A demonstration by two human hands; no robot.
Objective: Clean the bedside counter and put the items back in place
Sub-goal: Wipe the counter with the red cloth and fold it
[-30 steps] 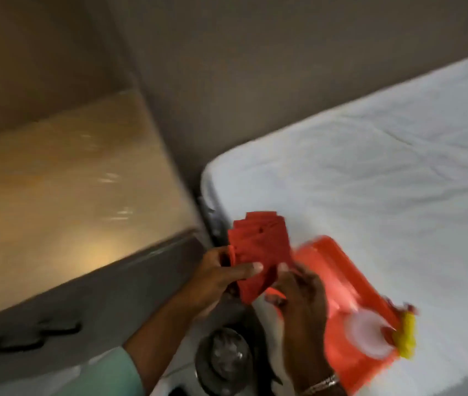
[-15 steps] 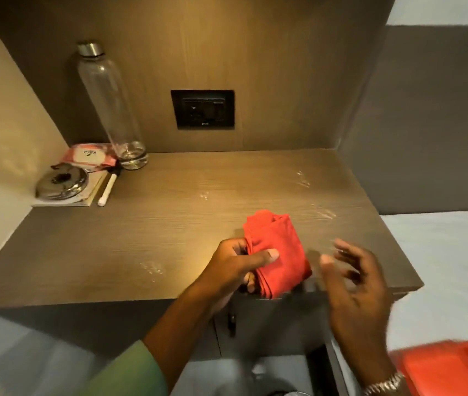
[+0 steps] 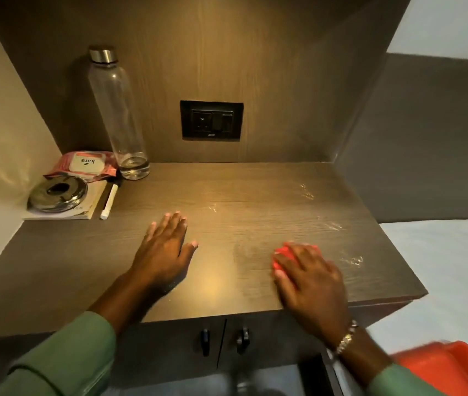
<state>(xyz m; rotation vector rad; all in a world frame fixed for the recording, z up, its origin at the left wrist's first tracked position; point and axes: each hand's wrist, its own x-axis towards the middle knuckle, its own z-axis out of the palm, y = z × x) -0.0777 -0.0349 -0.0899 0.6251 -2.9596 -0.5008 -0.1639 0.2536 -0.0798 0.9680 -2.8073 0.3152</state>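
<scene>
The brown wooden bedside counter (image 3: 241, 212) fills the middle of the view, with wet streaks on its right part. My right hand (image 3: 310, 278) presses flat on a folded red cloth (image 3: 284, 251) near the front right edge; most of the cloth is hidden under my palm. My left hand (image 3: 164, 250) rests flat on the counter, fingers spread, holding nothing. At the back left stand a clear glass bottle (image 3: 118, 115), a pink wipes pack (image 3: 84, 164), a steel lid (image 3: 57, 192) on a notepad (image 3: 94, 204), and a white marker (image 3: 109, 201).
A black socket plate (image 3: 211, 120) sits in the back panel. Cabinet doors with two dark knobs (image 3: 224, 340) lie below the counter. An orange tray (image 3: 450, 367) rests on the white bed (image 3: 450, 267) at lower right. A beige wall (image 3: 1, 132) closes the left side.
The view swung from the bed to the counter. The red cloth went from my left hand to under my right hand on the counter's right side, and my left hand now lies flat.
</scene>
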